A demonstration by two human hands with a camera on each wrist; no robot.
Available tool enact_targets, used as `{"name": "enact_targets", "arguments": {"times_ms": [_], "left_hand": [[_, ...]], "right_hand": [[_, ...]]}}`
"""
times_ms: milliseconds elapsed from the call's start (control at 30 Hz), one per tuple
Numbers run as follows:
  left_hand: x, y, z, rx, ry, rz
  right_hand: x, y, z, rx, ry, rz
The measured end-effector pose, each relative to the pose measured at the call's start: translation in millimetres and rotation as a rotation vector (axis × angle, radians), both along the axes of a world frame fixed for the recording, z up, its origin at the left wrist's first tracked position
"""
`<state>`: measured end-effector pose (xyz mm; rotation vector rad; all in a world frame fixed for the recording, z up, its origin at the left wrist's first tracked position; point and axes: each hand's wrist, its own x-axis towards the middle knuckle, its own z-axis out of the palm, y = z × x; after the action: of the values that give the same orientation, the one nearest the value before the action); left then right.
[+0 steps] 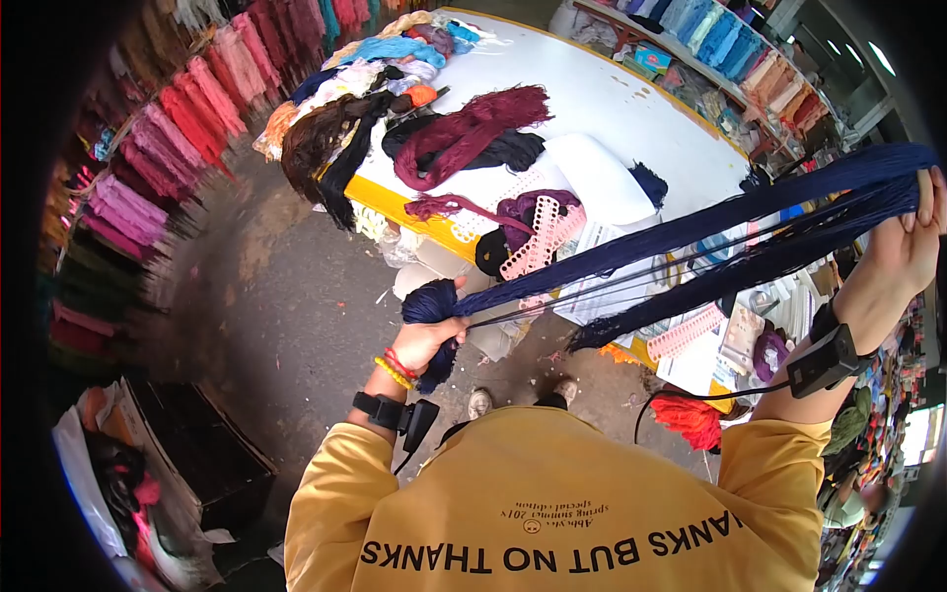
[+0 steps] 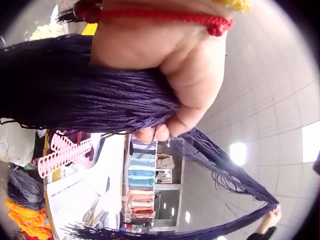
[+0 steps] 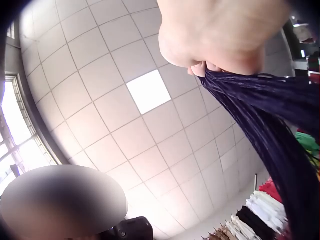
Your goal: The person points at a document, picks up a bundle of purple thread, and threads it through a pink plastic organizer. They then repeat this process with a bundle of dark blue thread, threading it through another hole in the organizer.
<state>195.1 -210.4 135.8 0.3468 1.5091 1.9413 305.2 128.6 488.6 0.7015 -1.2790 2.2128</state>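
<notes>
A long hank of navy yarn (image 1: 681, 225) stretches between the two hands, over the right part of the table. The left hand (image 1: 426, 343) grips its near end, a thick bunch folded over the fist. In the left wrist view that hand's fingers (image 2: 189, 117) curl round the dark strands. Raised high at the right, the right hand (image 1: 910, 242) holds the looped far end. Its curled fingers (image 3: 200, 67) show over the yarn in the right wrist view, and strands fan out below. A loose tail of cut ends hangs from the hank's lower strand.
A white table (image 1: 592, 89) with a yellow edge bears a maroon hank (image 1: 464, 133), pink perforated strips (image 1: 541, 237), papers and a heap of coloured yarn. Hanging yarn racks (image 1: 187, 118) line the left. A black box (image 1: 202, 444) stands on the floor at lower left.
</notes>
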Motion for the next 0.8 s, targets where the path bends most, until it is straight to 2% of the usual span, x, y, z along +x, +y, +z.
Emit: {"name": "enact_targets", "arguments": {"times_ms": [100,133,267,367,400,467,533,567,633,667,733,800], "left_hand": [[-3.3,-7.3,-8.5,0.040,-0.090,0.067],[-4.4,-8.8,-7.6,0.067,-0.117,0.096],[-4.9,-17.2,7.3,0.152,-0.200,0.177],[-8.3,-22.5,12.2,0.270,-0.255,0.157],[-8.9,-22.6,17.2,0.313,-0.262,0.136],[-9.4,-21.8,30.4,0.391,-0.269,0.098],[-5.2,-13.4,53.6,0.437,-0.145,0.114],[-2.8,-8.6,62.5,0.520,-0.232,0.171],[-8.4,-8.5,65.8,0.704,-0.290,0.101],[-10.4,-9.6,67.9,0.739,-0.297,0.074],[-14.0,-14.5,68.0,0.757,-0.306,0.059],[-18.1,-16.1,75.1,0.782,-0.298,0.068]], "right_hand": [[9.5,7.0,9.8,-0.094,0.064,-0.177],[18.3,12.9,17.0,-0.150,0.015,-0.241],[39.9,30.4,24.1,-0.118,0.091,-0.432],[52.8,37.0,22.1,-0.140,0.035,-0.396],[55.3,34.8,19.1,-0.111,-0.002,-0.447],[58.5,29.5,10.5,-0.046,-0.071,-0.556],[70.5,40.0,-6.6,0.014,-0.179,-0.751],[75.2,37.1,-18.7,0.058,-0.215,-0.878],[76.7,35.6,-40.8,0.211,-0.203,-0.877],[79.3,30.3,-51.8,0.208,-0.274,-0.886],[82.4,34.2,-74.9,0.182,-0.397,-0.830],[89.9,40.0,-96.6,0.033,-0.457,-0.721]]}}
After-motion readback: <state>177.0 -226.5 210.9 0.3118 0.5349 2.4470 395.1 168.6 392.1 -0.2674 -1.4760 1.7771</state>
